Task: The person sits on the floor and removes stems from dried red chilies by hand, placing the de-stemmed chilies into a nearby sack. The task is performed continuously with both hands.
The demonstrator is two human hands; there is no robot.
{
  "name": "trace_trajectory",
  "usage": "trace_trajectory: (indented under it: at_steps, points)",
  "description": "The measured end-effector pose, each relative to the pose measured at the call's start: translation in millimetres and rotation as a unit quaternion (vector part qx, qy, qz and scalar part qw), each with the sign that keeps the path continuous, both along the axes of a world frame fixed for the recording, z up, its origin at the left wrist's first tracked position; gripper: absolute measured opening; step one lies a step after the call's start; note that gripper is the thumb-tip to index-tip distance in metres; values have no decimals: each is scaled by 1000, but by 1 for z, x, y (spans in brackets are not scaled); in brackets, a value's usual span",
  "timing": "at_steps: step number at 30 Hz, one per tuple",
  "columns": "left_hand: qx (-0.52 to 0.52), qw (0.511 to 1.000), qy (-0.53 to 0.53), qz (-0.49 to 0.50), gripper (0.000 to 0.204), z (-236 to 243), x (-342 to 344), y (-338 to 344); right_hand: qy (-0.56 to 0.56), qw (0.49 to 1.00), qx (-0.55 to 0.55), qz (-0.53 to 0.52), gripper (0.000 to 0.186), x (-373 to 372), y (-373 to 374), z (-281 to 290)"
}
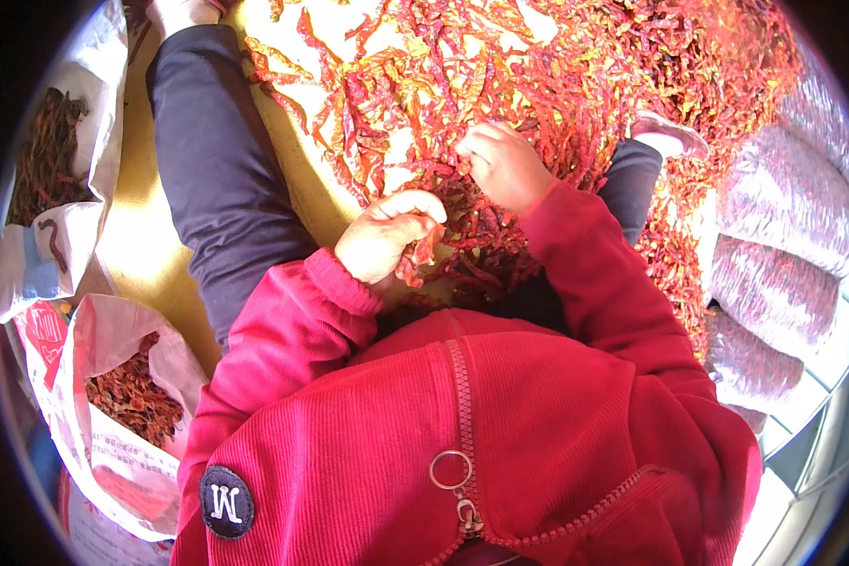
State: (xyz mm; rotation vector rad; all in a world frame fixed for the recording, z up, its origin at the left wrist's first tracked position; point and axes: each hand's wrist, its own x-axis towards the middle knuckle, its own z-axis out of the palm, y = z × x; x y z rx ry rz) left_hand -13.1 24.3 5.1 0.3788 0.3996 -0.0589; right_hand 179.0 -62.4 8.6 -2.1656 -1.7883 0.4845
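Dried red chili peppers (500, 71) lie in a wide, loose heap in front of me and between my legs. My left hand (387, 236) is closed around a dried chili pepper, whose wrinkled red end sticks out below the fingers. To the right and a little farther off, my right hand (505, 165) hovers over the heap with its fingers pinched together. Whatever those fingertips hold, if anything, is too small to make out. The two hands are apart.
At the left stands an open white sack (113, 396) of reddish dried pieces. Behind it, another white sack (99, 156) contains darker dried pods. Filled clear plastic bags (788, 198) are stacked at the right on pale tiles (802, 443). My outstretched legs (222, 160) flank the peppers on a yellowish surface (151, 245).
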Motion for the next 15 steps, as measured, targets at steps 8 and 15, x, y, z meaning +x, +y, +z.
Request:
trace_trajectory:
  at_steps: [8,15]
  points:
    - [-15,1000,25,-12,10,5,4,0,-20,998,36,49,20,-26,61,-20]
    - [-35,998,55,23,9,10,3,1,-99,990,-96,5,18,-12,75,-42]
